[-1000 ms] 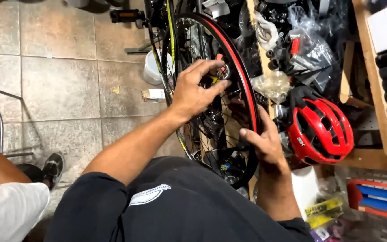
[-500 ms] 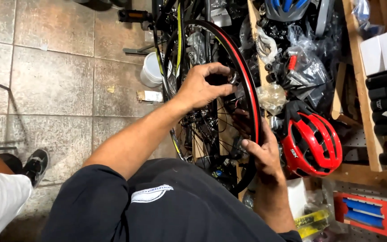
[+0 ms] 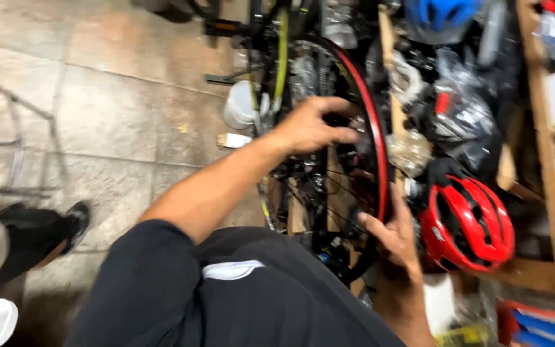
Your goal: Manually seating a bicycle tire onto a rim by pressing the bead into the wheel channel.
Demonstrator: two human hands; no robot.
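At the lower left of the frame another person's black shoe (image 3: 65, 226) stands on the tiled floor (image 3: 117, 115). In the centre, the left hand (image 3: 313, 125) reaches into the bicycle wheel (image 3: 375, 128), fingers curled among the spokes; whether it grips anything cannot be told. Lower right of centre, the right hand (image 3: 390, 232) clasps the wheel's red-edged rim. A red helmet (image 3: 467, 225) sits just right of it.

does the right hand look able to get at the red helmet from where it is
Probably yes. The right hand grips the red-rimmed wheel, and the red helmet lies just beside it with nothing showing between them; it would have to let go first.
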